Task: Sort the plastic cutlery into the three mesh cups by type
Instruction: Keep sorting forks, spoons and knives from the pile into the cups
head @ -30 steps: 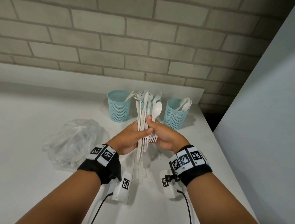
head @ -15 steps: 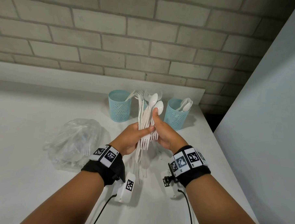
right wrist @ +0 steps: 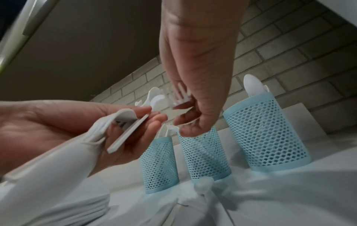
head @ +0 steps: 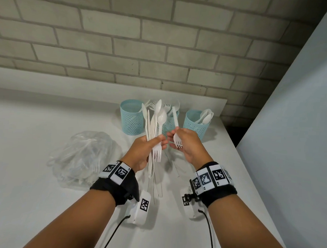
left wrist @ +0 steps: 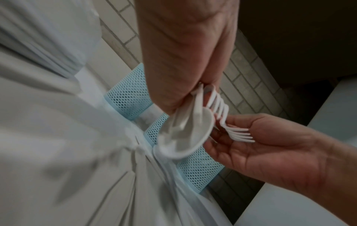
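My left hand (head: 156,143) grips an upright bundle of white plastic cutlery (head: 155,123) made of forks, knives and a spoon, some tines pointing down. Just to its right, my right hand (head: 174,139) pinches a single white fork (head: 177,141), tines down and handle up, apart from the bundle. Behind them stand three light-blue mesh cups. The left cup (head: 131,118) holds a few pieces. The middle cup (head: 171,124) is mostly hidden by the bundle. The right cup (head: 195,125) holds spoons (head: 206,116). The right wrist view shows the three cups (right wrist: 204,152) below my right hand.
A crumpled clear plastic bag (head: 82,154) with more cutlery lies on the white table (head: 27,136) to the left. A brick wall (head: 162,48) rises behind the cups. A pale panel (head: 299,129) stands along the table's right edge.
My right hand has drawn one fork out of the bundle and moved it to the right. The left hand still holds the rest and has tilted it slightly.
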